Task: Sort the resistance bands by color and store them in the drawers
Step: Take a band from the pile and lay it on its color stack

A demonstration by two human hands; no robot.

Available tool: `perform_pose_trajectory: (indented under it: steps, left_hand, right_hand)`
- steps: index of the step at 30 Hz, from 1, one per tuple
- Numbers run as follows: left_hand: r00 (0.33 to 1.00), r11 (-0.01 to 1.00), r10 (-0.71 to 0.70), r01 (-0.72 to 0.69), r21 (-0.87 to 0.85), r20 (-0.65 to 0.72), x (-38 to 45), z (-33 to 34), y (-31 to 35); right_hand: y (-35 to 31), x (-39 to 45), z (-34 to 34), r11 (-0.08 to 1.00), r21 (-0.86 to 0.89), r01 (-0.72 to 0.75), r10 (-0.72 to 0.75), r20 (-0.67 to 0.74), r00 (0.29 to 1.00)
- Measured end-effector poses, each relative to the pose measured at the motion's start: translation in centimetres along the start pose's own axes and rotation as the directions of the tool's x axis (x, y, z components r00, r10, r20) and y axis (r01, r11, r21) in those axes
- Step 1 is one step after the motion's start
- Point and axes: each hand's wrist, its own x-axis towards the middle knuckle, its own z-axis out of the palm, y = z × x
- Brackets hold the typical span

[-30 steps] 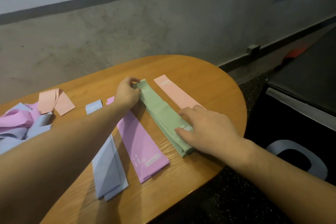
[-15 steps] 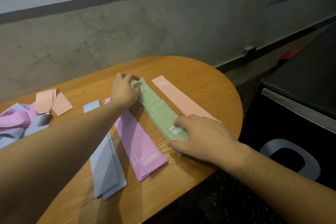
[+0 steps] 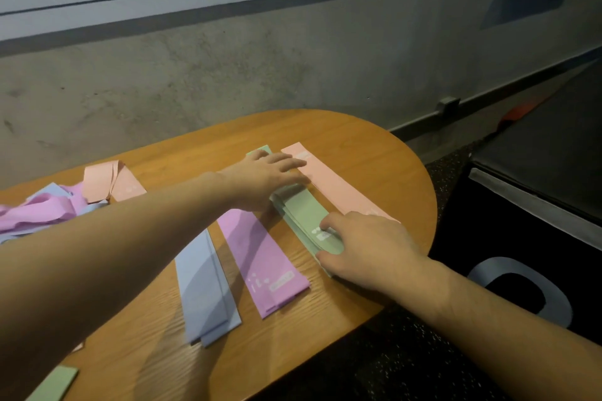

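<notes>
We see the left hand (image 3: 264, 179) lying flat across the far half of the green band stack (image 3: 306, 208), its straight fingers reaching past the stack's edge onto the peach band (image 3: 329, 182) just beyond their tips. The right hand (image 3: 368, 244) rests on the near end of the same stack, its forefinger laid beside the white print and its thumb against the stack's near corner. Behind the left wrist lie the purple band (image 3: 260, 257) and the blue band (image 3: 205, 286), side by side on the wooden table (image 3: 358, 137). Well behind the left fingers sits a loose heap of bands (image 3: 49, 208), and a green band end (image 3: 53, 384) shows at the near edge.
</notes>
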Motion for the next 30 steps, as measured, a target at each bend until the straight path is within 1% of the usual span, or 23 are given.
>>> perform_pose_trajectory:
  steps: [4,7,10,16,21,23,25,30]
  left_hand:
    - [0.999,0.997,0.048,-0.049,0.054,0.022,0.3,-0.7,0.7]
    - [0.998,0.996,0.059,-0.059,0.061,0.004,0.3,-0.8,0.6]
    - [0.998,0.996,0.058,-0.060,0.060,0.035,0.6,-1.0,0.4]
    - [0.993,0.984,0.077,-0.091,0.154,0.089,1.8,-1.6,0.7]
    - [0.991,0.988,0.069,-0.084,0.132,0.114,2.4,-1.6,0.8]
    - [0.993,0.992,0.055,-0.066,0.105,0.100,2.2,-1.5,0.7]
    - [0.998,0.995,0.042,-0.046,0.084,0.056,1.7,-1.3,0.5]
    - [0.997,0.997,-0.016,0.022,0.076,-0.077,-1.5,-0.5,-0.8]
  right_hand:
    - [0.2,-0.3,0.1,1.000,0.010,-0.015,0.015,0.005,1.000]
    - [0.4,-0.5,0.2,1.000,0.013,-0.017,0.017,0.001,1.000]
    - [0.3,-0.7,0.3,1.000,0.008,-0.020,0.020,-0.008,1.000]
    - [0.0,-0.6,0.6,1.000,0.013,-0.022,0.022,0.001,1.000]
    - [0.1,-0.6,0.7,1.000,0.006,-0.026,0.026,0.000,1.000]
    - [0.2,-0.6,0.7,1.000,-0.002,-0.028,0.028,0.000,1.000]
    - [0.2,-0.6,0.6,1.000,-0.008,-0.021,0.021,0.000,1.000]
    - [-0.4,-0.6,-0.2,1.000,-0.020,0.023,-0.025,-0.090,0.996]
